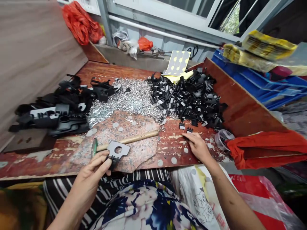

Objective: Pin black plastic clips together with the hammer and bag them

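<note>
Between the thumb and fingers of my left hand (97, 167) is a black plastic part with a grey flat face and a round hole (124, 149). It is held above the near part of a speckled stone slab (141, 153). Behind it a hammer (139, 137) with a wooden handle and green head lies across the slab. My right hand (198, 145) is low over the red worktop, its index finger stretched out and nothing visible in it. Just beyond its fingertips sit two small black clips, one (189, 130) nearest and another (182, 126) to its left.
A heap of black clips (192, 99) fills the right back, with a sticker sheet (177, 62) on top. Small metal pins (134, 95) are spread in the middle. Larger black parts (57, 111) pile up at left. A wooden side board (240, 92) and a plastic cup (223, 140) are at right.
</note>
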Motion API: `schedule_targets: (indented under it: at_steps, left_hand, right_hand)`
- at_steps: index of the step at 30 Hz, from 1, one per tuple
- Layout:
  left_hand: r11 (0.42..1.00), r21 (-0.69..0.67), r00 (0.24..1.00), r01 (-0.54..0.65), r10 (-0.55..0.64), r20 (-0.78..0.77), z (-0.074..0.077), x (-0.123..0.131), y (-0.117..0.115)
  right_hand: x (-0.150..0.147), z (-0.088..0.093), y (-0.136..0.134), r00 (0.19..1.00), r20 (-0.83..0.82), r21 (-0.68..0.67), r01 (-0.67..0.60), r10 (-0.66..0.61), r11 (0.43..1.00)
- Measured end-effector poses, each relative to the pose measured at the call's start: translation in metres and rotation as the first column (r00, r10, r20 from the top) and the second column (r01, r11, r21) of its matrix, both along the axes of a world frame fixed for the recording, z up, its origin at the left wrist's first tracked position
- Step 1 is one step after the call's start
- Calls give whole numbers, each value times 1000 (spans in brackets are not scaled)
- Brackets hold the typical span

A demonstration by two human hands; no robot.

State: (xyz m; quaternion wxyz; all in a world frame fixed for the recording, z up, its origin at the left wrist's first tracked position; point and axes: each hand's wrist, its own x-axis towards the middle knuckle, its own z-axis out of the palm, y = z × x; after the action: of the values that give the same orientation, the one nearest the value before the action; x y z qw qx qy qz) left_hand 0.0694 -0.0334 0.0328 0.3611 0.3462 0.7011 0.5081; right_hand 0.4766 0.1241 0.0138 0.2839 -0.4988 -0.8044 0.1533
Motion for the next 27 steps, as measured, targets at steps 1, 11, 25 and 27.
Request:
schedule_targets:
  at_steps: [1,11,25,27]
  left_hand:
    - [1000,5,1000,23,-23,19,1,0,0]
    - [986,36,901,162,-163,401,25,37,8]
    - [962,194,768,192,-270,580,22,28,7]
    - [956,205,786,208,-288,547,21,23,5]
  right_hand:
    - [-5,-2,4,997,-52,13,56,-55,998]
    - [-171,59,-32,907,-254,179,-297,336,938]
    - [-224,42,-72,754,-468,119,-463,461,878]
    - [-223,41,-78,724,-536,-2,-515,434,857]
